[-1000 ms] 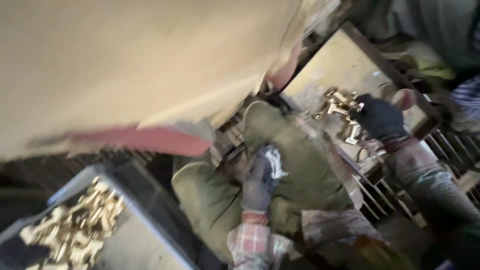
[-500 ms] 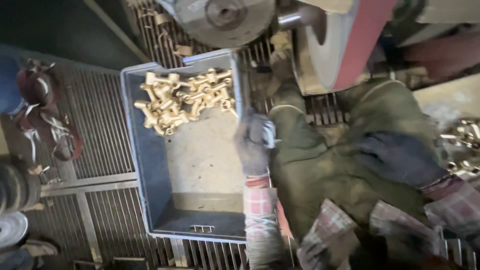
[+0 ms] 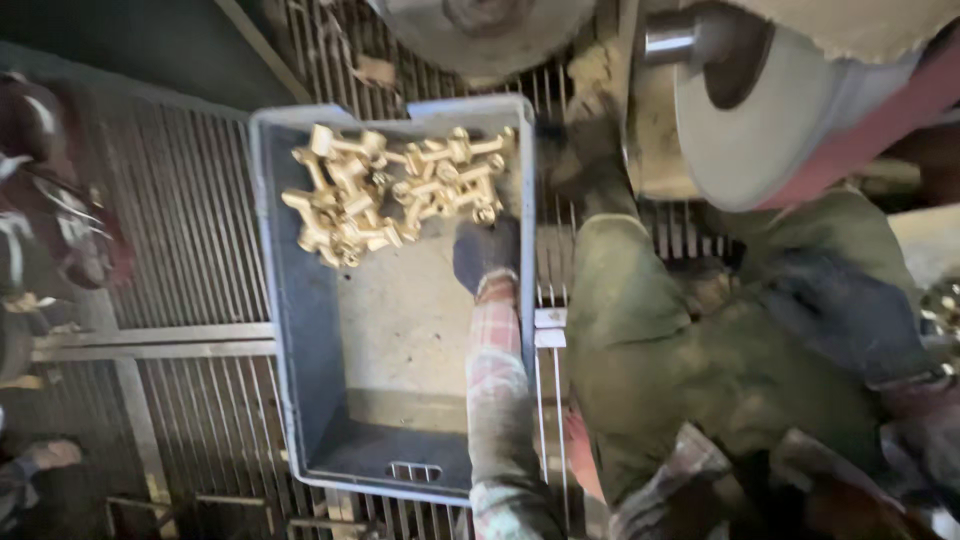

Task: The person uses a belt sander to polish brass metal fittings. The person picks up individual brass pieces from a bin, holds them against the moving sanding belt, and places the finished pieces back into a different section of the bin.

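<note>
A grey plastic crate (image 3: 300, 330) stands on a metal floor grating, with a pile of brass fittings (image 3: 390, 190) at its far end. My left hand (image 3: 485, 255), in a dark glove with a plaid sleeve, reaches into the crate. Its fingertips are at the right edge of the pile, and I cannot see whether they grip a fitting. My right hand (image 3: 845, 315), also in a dark glove, lies blurred over my green-trousered lap (image 3: 660, 370). What it holds, if anything, does not show.
A large polishing wheel (image 3: 760, 130) with a shaft sits at the upper right, and another round machine part (image 3: 490, 30) is above the crate. More brass pieces (image 3: 940, 310) lie at the far right edge. A metal grating (image 3: 180, 250) surrounds the crate.
The view has swung down from the machine to the crate. My left hand has moved off my lap and forward into the crate, up to the brass pile.
</note>
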